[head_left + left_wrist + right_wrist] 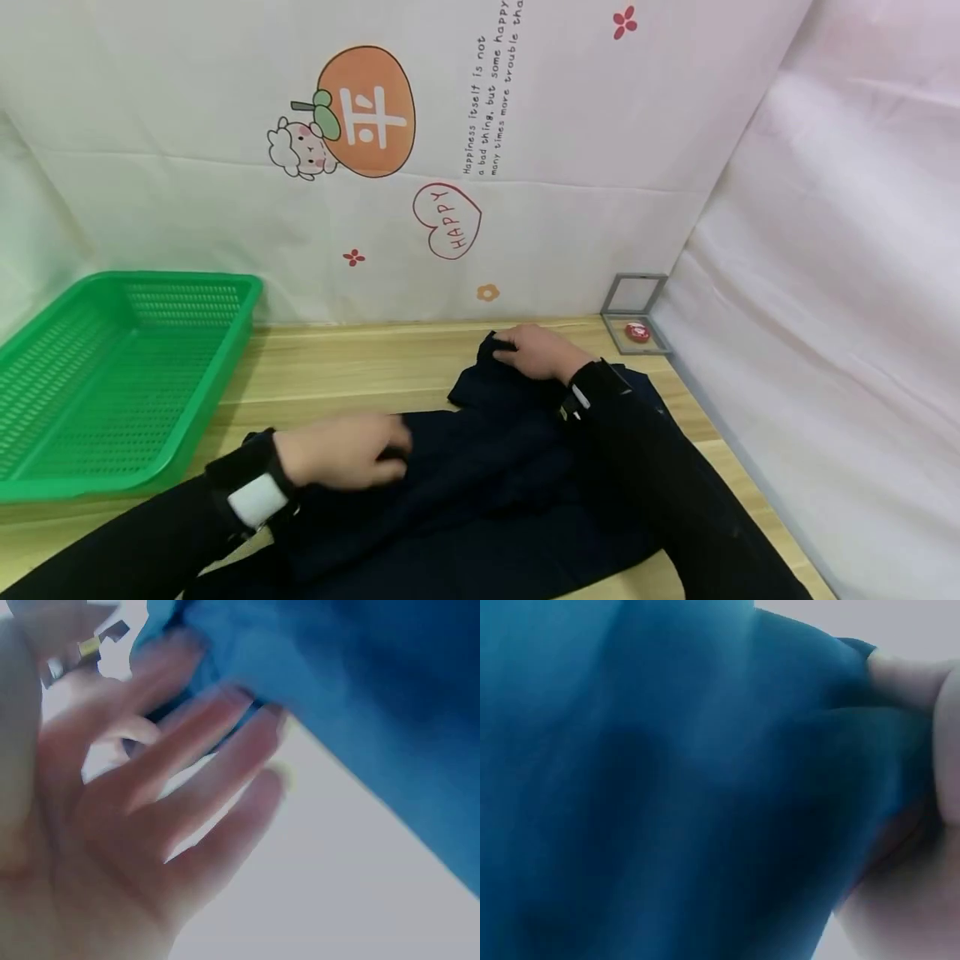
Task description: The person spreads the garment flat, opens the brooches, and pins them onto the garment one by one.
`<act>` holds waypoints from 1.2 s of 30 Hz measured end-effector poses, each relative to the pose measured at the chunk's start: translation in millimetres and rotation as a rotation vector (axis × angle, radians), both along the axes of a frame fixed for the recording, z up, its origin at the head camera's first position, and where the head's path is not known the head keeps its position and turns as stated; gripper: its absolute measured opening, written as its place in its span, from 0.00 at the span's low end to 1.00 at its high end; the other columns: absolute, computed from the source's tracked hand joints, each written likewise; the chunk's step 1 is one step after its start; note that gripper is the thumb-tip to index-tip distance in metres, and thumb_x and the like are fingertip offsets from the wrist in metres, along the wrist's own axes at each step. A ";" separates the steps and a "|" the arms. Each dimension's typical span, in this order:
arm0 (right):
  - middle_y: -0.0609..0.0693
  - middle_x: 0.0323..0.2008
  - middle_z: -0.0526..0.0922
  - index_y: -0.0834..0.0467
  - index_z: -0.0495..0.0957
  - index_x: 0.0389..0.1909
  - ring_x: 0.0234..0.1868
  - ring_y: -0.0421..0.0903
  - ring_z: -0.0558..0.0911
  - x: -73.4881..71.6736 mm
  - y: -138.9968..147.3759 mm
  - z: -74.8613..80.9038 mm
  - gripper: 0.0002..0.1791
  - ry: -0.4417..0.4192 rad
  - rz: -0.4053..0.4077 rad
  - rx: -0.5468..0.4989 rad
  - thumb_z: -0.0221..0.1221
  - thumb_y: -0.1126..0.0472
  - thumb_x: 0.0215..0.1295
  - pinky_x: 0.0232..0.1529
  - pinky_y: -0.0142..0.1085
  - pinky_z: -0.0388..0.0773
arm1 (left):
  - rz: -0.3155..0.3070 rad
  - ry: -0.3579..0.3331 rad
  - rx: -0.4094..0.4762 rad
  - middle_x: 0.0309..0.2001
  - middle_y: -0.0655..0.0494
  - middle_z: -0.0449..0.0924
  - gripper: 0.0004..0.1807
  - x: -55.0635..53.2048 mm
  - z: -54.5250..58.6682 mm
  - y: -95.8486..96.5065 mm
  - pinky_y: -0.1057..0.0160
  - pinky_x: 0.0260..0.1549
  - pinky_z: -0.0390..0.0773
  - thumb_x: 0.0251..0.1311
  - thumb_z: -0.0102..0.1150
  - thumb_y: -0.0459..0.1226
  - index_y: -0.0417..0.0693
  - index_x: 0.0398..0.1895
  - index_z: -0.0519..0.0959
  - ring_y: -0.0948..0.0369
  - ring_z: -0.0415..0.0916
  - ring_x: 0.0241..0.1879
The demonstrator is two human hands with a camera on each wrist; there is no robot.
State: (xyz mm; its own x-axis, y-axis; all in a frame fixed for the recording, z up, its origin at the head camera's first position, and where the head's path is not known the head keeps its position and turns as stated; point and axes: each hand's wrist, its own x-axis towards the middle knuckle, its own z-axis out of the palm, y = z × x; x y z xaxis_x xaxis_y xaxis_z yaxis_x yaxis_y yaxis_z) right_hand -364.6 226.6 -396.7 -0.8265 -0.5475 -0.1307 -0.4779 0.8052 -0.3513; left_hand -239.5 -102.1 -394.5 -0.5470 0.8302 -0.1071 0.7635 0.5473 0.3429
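Observation:
A dark navy cloth garment (480, 475) lies rumpled across the front of the wooden table, its far edge reaching toward the back wall. My right hand (543, 350) pinches a raised fold of it near that far edge. In the right wrist view the thumb and fingers (907, 679) grip the fabric, which looks blue there and covers most of the picture. Over the garment's left part is my left hand (348, 450), blurred, with nothing held. The left wrist view shows its fingers (217, 780) spread and loosely bent beside the cloth's edge.
A green perforated basket (157, 400) stands at the left of the table (352, 358). In the back right corner a small grey hinged frame (636, 317) stands open with a round red item (637, 332) on it. White printed cloth (555, 242) hangs behind and at the sides.

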 end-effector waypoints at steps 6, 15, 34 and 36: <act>0.46 0.48 0.84 0.53 0.84 0.52 0.47 0.40 0.81 35.7 -5.7 32.8 0.12 0.004 0.239 -0.080 0.55 0.59 0.75 0.53 0.42 0.74 | 0.078 0.310 0.311 0.66 0.46 0.70 0.33 -37.3 9.6 53.0 0.54 0.55 0.74 0.63 0.63 0.35 0.42 0.71 0.67 0.52 0.73 0.60; 0.40 0.33 0.81 0.49 0.85 0.37 0.33 0.38 0.77 62.5 5.7 50.6 0.09 0.009 0.319 -0.186 0.58 0.64 0.72 0.40 0.39 0.73 | -0.026 0.034 0.390 0.39 0.57 0.76 0.40 -64.5 7.3 95.9 0.61 0.36 0.73 0.64 0.65 0.35 0.54 0.77 0.59 0.61 0.73 0.34; 0.38 0.34 0.82 0.48 0.83 0.39 0.35 0.40 0.79 64.2 51.9 30.5 0.05 0.191 0.082 -0.081 0.61 0.63 0.70 0.41 0.44 0.76 | -0.201 -0.048 0.559 0.22 0.65 0.65 0.24 -69.1 27.7 61.9 0.64 0.36 0.71 0.58 0.61 0.29 0.51 0.15 0.56 0.67 0.69 0.27; 0.40 0.33 0.82 0.49 0.83 0.38 0.34 0.41 0.79 61.8 62.6 29.3 0.05 0.215 0.040 -0.075 0.62 0.64 0.69 0.40 0.45 0.76 | -0.174 0.045 0.475 0.19 0.64 0.57 0.20 -70.8 31.2 51.9 0.62 0.34 0.67 0.58 0.63 0.31 0.50 0.17 0.62 0.66 0.60 0.21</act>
